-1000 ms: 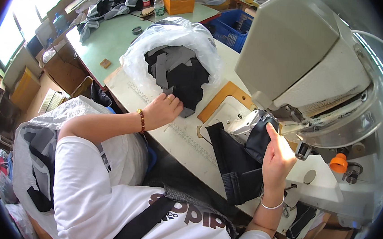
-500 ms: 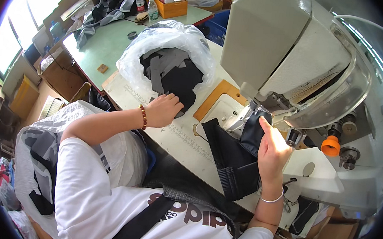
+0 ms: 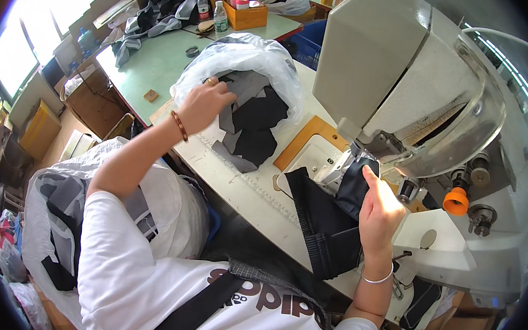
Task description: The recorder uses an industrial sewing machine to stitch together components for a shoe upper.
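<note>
Black cloth (image 3: pixel 335 239) sits at the working end of the sewing machine (image 3: pixel 371 68), trailing over the white table (image 3: pixel 252 201). Right hand (image 3: pixel 382 218): forefinger laid along cloth, others curled; grip unclear. Fingertip near the stitching area, so a nip seems possible if the machine runs. Left hand (image 3: pixel 205 107): fingers bent over plastic bag's (image 3: pixel 248 52) mouth; pinch unconfirmed. A tug might spill loose fabric pieces (image 3: pixel 262 112).

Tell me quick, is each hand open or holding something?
Left hand: half closed at grey cloth in the plastic bag; can't tell if gripping.
Right hand: half closed, pointing finger on black cloth by the sewing machine; grip unclear.
</note>
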`<state>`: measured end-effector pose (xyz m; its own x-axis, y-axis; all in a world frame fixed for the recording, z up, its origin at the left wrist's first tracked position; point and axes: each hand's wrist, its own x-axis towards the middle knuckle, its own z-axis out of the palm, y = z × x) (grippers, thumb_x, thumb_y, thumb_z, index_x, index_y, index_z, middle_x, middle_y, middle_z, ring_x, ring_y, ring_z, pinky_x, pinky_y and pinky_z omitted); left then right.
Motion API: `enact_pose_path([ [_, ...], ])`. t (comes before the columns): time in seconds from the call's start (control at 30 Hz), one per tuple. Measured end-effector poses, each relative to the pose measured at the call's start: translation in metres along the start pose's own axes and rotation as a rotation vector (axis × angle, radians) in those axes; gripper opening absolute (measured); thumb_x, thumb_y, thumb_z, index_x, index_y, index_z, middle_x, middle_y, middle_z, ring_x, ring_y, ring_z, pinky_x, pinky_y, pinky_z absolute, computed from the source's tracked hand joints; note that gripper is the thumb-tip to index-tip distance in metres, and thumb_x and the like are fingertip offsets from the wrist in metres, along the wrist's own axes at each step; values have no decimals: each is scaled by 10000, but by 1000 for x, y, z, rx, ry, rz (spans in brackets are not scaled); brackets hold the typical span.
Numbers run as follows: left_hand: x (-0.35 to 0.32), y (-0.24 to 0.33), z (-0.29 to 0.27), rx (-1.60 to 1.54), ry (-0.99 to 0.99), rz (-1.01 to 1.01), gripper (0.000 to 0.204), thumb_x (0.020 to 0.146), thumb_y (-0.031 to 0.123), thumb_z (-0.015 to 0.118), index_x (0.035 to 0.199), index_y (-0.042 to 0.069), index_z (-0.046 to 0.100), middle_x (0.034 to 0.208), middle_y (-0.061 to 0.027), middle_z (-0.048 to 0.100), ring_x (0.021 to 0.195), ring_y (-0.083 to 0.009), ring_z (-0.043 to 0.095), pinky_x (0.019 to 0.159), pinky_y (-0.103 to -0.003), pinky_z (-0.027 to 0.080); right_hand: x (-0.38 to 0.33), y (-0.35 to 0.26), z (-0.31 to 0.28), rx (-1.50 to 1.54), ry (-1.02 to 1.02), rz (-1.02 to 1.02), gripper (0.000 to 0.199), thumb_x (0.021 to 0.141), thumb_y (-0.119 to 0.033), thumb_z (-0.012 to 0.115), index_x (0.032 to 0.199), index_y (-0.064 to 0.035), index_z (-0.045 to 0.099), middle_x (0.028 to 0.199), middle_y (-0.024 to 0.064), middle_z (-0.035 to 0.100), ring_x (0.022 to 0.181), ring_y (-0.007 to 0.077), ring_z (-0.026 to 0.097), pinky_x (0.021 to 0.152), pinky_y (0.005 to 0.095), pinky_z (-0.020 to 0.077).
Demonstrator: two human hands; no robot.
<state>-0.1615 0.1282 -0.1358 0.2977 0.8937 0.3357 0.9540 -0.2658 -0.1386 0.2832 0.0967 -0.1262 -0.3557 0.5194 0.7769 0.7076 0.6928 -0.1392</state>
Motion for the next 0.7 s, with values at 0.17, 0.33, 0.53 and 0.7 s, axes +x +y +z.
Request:
enact_pose_path([
  [0.17,11,-36,9,301,120,455,309,891,75,633,1182,151,704,1223,-70,641,1270,-261,576,1019,-412,502,-1,2,1,-12,16,-14,530,822,69,688,1303,-143,761,699,92,663,487,242,542,516,351,452],
  [0.33,36,-45,-1,379,-401,407,343,882,121,665,1222,153,687,1289,-77,646,1275,-247,570,1055,-400,474,-2,2,1,-19,9,-14,541,823,69,683,1312,-150,760,644,89,611,453,236,474,496,350,418],
  [0.53,37,-49,-5,88,-409,505,315,849,118,724,1159,140,676,1154,-73,640,1196,-268,576,1045,-437,451,-1,3,4,13,47,-19,535,828,64,678,1310,-152,761,581,87,517,451,236,466,493,350,409],
  [0.7,38,-51,10,212,-367,523,276,859,103,717,1129,133,665,1139,-77,642,1185,-274,576,1068,-445,432,-1,3,2,-19,4,-11,527,835,62,678,1305,-158,765,621,94,575,462,242,485,501,352,423],
])
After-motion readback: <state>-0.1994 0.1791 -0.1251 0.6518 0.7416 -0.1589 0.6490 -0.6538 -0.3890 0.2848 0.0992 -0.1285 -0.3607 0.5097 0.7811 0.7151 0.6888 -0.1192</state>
